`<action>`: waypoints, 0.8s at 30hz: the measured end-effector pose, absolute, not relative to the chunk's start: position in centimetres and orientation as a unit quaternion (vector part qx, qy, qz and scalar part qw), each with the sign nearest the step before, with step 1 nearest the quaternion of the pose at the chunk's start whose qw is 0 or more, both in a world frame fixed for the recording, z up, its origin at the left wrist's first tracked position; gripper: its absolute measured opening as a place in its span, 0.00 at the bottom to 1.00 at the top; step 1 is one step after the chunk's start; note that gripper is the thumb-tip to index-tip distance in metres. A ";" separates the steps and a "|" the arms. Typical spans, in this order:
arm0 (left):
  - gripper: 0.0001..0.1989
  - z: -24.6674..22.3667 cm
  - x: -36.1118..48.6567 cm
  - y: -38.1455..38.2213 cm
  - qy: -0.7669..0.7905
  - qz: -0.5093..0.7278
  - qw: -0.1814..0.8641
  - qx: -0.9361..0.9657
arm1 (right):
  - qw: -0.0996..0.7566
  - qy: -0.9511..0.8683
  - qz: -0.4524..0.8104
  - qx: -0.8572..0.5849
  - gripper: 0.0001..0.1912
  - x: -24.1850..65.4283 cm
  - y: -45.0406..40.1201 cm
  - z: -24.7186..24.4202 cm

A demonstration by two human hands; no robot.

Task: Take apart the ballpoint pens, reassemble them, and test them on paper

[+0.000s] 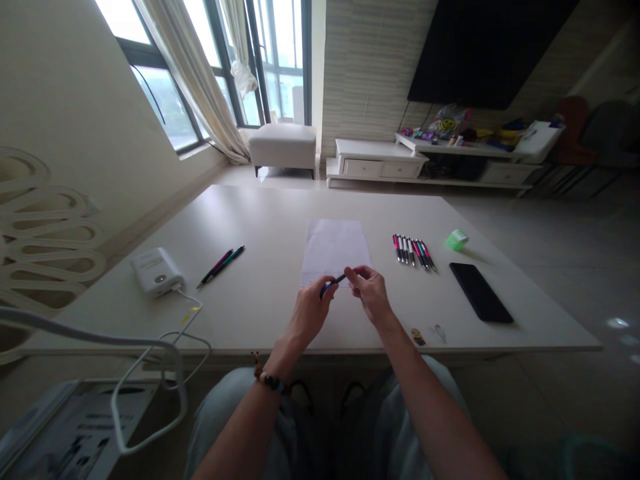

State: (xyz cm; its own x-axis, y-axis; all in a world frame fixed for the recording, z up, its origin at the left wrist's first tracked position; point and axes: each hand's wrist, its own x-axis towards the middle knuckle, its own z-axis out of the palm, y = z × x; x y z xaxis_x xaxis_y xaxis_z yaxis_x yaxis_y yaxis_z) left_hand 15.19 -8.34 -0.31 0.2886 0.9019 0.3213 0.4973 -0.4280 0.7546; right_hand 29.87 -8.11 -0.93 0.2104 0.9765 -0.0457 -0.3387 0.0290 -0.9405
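Note:
A black-and-blue pen [336,283] lies across the gap between my hands, just over the near edge of a white sheet of paper [334,251]. My left hand [313,313] grips its blue end, and the fingertips of my right hand [369,292] pinch its dark end. Both hands are above the middle of the pale table [270,227]. To the right stands a row of several pink, green and black pens [413,252]. Two more pens [221,265] lie to the left.
A black smartphone [480,292] and a green block [457,240] sit at the table's right. A white power bank [157,272] at left trails a white cable [165,340] over the near edge. Two small trinkets [427,335] lie near that edge.

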 end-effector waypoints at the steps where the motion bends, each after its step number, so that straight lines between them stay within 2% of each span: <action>1: 0.12 -0.3 15.2 -8.3 0.462 0.377 0.271 0.756 | 0.627 -0.346 0.530 -0.454 0.18 29.8 -8.1 -1.0; 11: 0.11 -0.3 15.2 -8.3 0.465 0.379 0.278 0.750 | 0.635 -0.330 0.558 -0.420 0.17 29.6 -8.2 -0.7; 18: 0.11 -0.4 15.8 -8.6 0.470 0.413 0.258 0.736 | 0.646 -0.325 0.526 -0.448 0.16 29.6 -7.8 -0.9; 20: 0.11 -0.3 16.1 -8.5 0.479 0.433 0.300 0.703 | 0.645 -0.351 0.488 -0.472 0.16 29.6 -7.8 -0.9; 24: 0.13 0.3 16.7 -7.6 0.458 0.524 0.518 0.498 | 0.615 -0.470 0.362 -0.520 0.17 29.8 -8.6 -0.5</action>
State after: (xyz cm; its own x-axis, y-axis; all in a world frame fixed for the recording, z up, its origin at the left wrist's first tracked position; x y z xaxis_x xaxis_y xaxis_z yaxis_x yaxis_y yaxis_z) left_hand 16.66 -7.56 0.27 0.0313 0.9984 0.0468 -0.0865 -0.0439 0.9953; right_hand 29.76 -8.63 -0.48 0.2953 0.9338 0.2019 0.0438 0.1979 -0.9793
